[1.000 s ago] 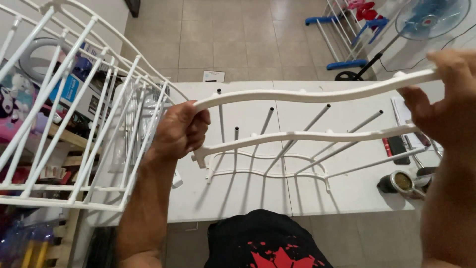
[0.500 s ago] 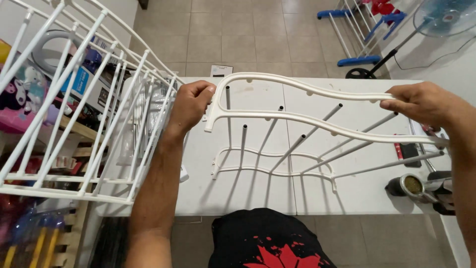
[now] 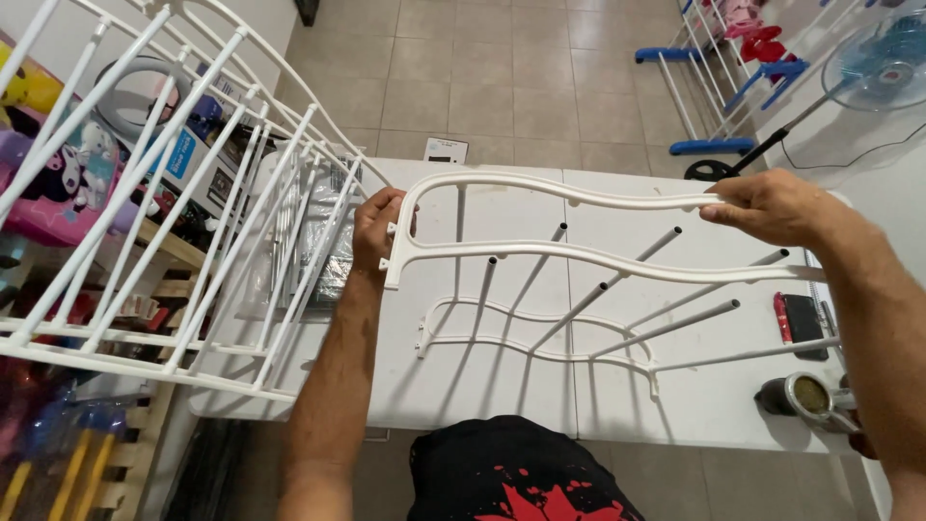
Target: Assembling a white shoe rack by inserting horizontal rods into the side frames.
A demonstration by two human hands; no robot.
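I hold a white wavy plastic rail piece above a white table. My left hand grips its left end and my right hand grips its upper bar at the right. Below it, a matching white rail lies on the table with several grey rods standing up out of it at a slant toward the held piece.
A large white wire rack leans at the left over shelves of colourful goods. A dark phone and a tape roll lie at the table's right edge. A fan and a blue-footed drying rack stand behind on the tiled floor.
Both hands have moved the held rail away from me and lower, over the rod tips. My right hand now sits further left along the top bar.
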